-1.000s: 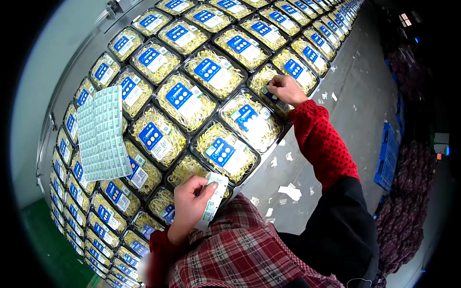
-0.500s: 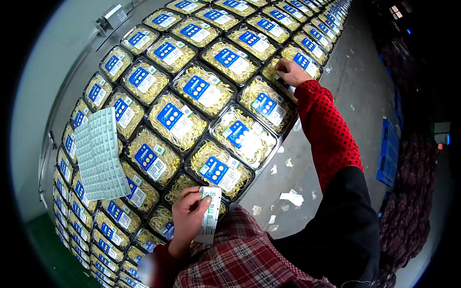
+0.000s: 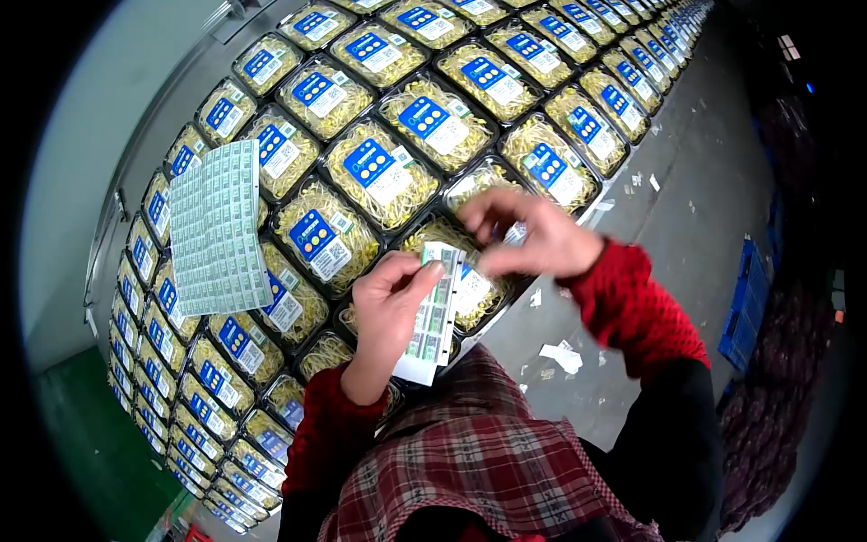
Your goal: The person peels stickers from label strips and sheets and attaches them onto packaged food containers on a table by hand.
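A narrow white strip of green-printed stickers with small square codes (image 3: 432, 316) is held in the left hand (image 3: 393, 303), just below the centre of the frame; its upper part is pinched between thumb and fingers, and its lower end hangs over the nearest packs. The right hand (image 3: 533, 235), blurred, is held just to the right of the strip, with the thumb spread apart from the curled fingers; whether a sticker is carried on its fingertips cannot be told. Beneath both hands, black-rimmed clear plastic packs of pale yellow bean sprouts (image 3: 348, 185) are set out in close rows, from the lower left to the upper right of the frame. Blue-and-white rectangular labels (image 3: 368, 163) are seen on their tops. A large white sheet printed with many small green stickers (image 3: 217, 230) is laid across several packs at the left. Red sleeves with black dots (image 3: 623, 303) and a dark red plaid apron (image 3: 461, 465) are worn by the person. White paper scraps (image 3: 562, 358) are scattered over the grey floor (image 3: 673, 235) at the right, where a blue slatted pallet (image 3: 745, 307) is seen near the edge.
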A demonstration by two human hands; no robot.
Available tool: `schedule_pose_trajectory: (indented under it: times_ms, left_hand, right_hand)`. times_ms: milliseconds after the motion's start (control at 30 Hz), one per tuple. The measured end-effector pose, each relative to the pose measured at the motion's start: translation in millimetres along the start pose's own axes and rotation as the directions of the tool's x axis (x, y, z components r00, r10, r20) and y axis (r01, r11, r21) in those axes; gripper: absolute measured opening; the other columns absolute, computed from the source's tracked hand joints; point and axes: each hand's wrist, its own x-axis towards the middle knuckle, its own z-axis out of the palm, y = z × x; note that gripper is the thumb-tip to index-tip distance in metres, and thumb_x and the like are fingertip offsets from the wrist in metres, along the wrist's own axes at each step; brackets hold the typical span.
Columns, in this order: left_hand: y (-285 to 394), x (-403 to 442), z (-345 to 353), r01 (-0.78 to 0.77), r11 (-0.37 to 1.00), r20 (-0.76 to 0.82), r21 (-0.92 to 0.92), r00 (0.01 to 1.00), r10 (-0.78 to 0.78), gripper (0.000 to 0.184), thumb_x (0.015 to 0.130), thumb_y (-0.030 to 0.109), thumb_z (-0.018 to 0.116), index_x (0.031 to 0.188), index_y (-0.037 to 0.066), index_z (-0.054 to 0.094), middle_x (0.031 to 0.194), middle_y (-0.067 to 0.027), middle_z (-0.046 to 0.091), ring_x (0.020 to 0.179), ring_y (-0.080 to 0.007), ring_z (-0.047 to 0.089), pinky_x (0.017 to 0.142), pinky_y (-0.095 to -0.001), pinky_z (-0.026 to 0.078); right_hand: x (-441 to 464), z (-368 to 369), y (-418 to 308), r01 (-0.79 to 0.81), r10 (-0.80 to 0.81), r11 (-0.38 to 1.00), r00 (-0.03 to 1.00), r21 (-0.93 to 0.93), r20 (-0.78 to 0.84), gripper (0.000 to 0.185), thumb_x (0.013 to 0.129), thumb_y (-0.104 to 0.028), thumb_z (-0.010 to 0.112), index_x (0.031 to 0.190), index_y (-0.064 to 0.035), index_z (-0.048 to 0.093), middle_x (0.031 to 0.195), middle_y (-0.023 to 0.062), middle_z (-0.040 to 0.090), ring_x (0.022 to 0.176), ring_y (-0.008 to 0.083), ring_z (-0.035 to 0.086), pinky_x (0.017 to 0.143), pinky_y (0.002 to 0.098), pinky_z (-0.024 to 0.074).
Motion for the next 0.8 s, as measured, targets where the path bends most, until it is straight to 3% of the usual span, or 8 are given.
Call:
schedule_pose_trajectory:
  times_ms: [333, 400, 467, 533, 600, 633, 733, 800]
  left_hand:
    - [-7.1, 58.4, 75.9, -0.221, 0.968, 0.027, 0.119, 0.975, 0.219, 0.009, 0.086, 0.004, 0.069, 0.084, -0.004, 0.066, 0.096, -0.0066, 0.061, 0.081, -0.0094, 0.055, 0.071, -0.0235, 0.045]
    - [0.9, 78.6, 103.4, -0.188, 0.978, 0.024, 0.093, 0.982, 0.187, 0.009, 0.087, 0.004, 0.068, 0.085, -0.004, 0.065, 0.095, -0.0069, 0.061, 0.081, -0.01, 0.056, 0.071, -0.0236, 0.045]
    - [6.1, 92.7, 124.8, 0.038, 0.997, 0.045, -0.067, 0.998, -0.035, 0.008, 0.087, 0.004, 0.067, 0.088, -0.003, 0.064, 0.093, -0.0063, 0.061, 0.078, -0.0097, 0.056, 0.069, -0.0235, 0.044]
    - [10.9, 106.7, 146.6, -0.015, 1.0, 0.047, -0.004, 0.999, 0.016, 0.007, 0.087, 0.004, 0.067, 0.089, -0.002, 0.064, 0.091, -0.0056, 0.059, 0.074, -0.0087, 0.054, 0.067, -0.0228, 0.043]
    - [15.1, 118.2, 166.2, -0.259, 0.947, 0.068, 0.19, 0.966, 0.25, 0.007, 0.086, 0.004, 0.068, 0.087, -0.001, 0.064, 0.09, -0.0049, 0.059, 0.071, -0.0078, 0.052, 0.064, -0.0229, 0.043]
    - [16.9, 122.8, 170.6, -0.236, 0.944, 0.076, 0.23, 0.971, 0.225, 0.009, 0.084, 0.004, 0.069, 0.085, -0.001, 0.062, 0.091, -0.0069, 0.059, 0.069, -0.0101, 0.054, 0.062, -0.0248, 0.043]
    - [26.0, 137.6, 183.5, -0.339, 0.827, 0.156, 0.449, 0.941, 0.301, 0.011, 0.082, 0.004, 0.07, 0.085, -0.001, 0.061, 0.092, -0.0093, 0.059, 0.067, -0.0134, 0.055, 0.058, -0.0268, 0.044]
    - [28.3, 147.5, 190.8, -0.396, 0.79, 0.183, 0.468, 0.918, 0.351, 0.012, 0.081, 0.004, 0.071, 0.085, -0.001, 0.06, 0.093, -0.0117, 0.06, 0.064, -0.0176, 0.057, 0.056, -0.0286, 0.045]
  right_hand:
    - [0.3, -61.8, 17.7, -0.046, 0.035, 0.988, 0.996, 0.151, 0.076, 0.031, 0.078, -0.009, 0.078, 0.101, 0.0004, 0.06, 0.08, 0.002, 0.056, 0.072, 0.0102, 0.052, 0.063, 0.025, 0.0454]
    - [6.3, -93.1, 35.0, -0.024, 0.024, 1.0, 1.0, -0.007, -0.003, 0.023, 0.079, -0.006, 0.076, 0.096, 0.0006, 0.062, 0.074, 0.0014, 0.057, 0.068, 0.0097, 0.052, 0.061, 0.0243, 0.0452]
    - [8.3, -126.9, 33.9, -0.195, 0.188, 0.966, 0.98, 0.172, 0.058, 0.01, 0.086, -0.004, 0.068, 0.093, 0.0028, 0.063, 0.075, 0.0026, 0.063, 0.066, 0.0084, 0.057, 0.059, 0.0233, 0.0455]
    - [12.1, -155.6, 36.5, -0.294, 0.263, 0.91, 0.955, 0.293, 0.139, 0.011, 0.088, -0.005, 0.066, 0.095, 0.0031, 0.064, 0.077, 0.0033, 0.065, 0.067, 0.0082, 0.058, 0.059, 0.0235, 0.0456]
    - [19.8, -180.3, 49.5, -0.227, 0.188, 0.931, 0.969, 0.285, 0.158, 0.011, 0.089, -0.006, 0.064, 0.096, 0.0028, 0.064, 0.074, 0.0053, 0.064, 0.066, 0.0097, 0.058, 0.059, 0.026, 0.0462]
    - [24.0, -195.8, 50.2, -0.029, 0.036, 0.999, 0.984, -0.043, 0.176, 0.013, 0.087, -0.005, 0.065, 0.098, 0.002, 0.063, 0.075, 0.0092, 0.063, 0.067, 0.0154, 0.06, 0.06, 0.0297, 0.0471]
    - [32.6, -210.8, 40.0, 0.181, -0.168, 0.959, 0.983, -0.216, 0.077, 0.015, 0.084, -0.004, 0.066, 0.098, 0.0017, 0.063, 0.08, 0.0126, 0.062, 0.071, 0.0221, 0.061, 0.063, 0.0328, 0.0479]
    - [35.5, -219.1, 44.8, 0.133, -0.12, 0.984, 0.987, -0.122, 0.109, 0.017, 0.082, -0.004, 0.067, 0.098, 0.0019, 0.063, 0.085, 0.0134, 0.063, 0.075, 0.0272, 0.062, 0.065, 0.0343, 0.0487]
